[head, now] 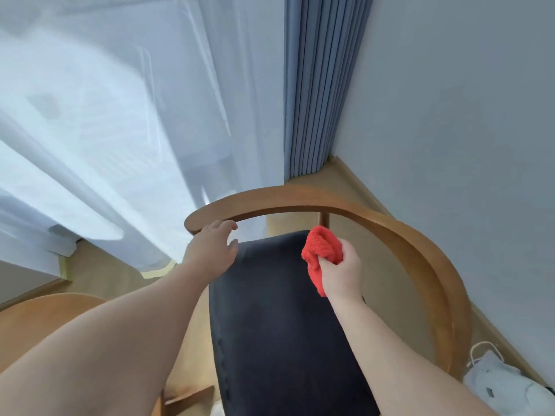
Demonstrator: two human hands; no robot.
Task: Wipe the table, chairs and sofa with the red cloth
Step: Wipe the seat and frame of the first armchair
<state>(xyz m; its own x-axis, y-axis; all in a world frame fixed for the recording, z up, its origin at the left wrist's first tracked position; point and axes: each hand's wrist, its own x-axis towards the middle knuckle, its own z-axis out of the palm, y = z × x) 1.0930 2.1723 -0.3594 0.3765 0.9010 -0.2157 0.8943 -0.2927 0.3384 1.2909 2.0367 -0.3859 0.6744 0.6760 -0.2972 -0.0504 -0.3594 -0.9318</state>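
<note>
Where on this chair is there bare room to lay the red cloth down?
The dark blue fabric seat is bare across its middle and near end. Its far corners are crowded: the left hand by the curved wooden rail, the right hand gripping the red cloth.

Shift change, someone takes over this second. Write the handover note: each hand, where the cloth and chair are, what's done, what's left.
Left hand: holds nothing, fingers extended at the end of the curved wooden rail; contact unclear.
Right hand: grips the bunched red cloth over the far end of the dark seat cushion.
Done: nothing shows which surfaces are wiped.
Left: likely this chair first; sofa not in view.
</note>
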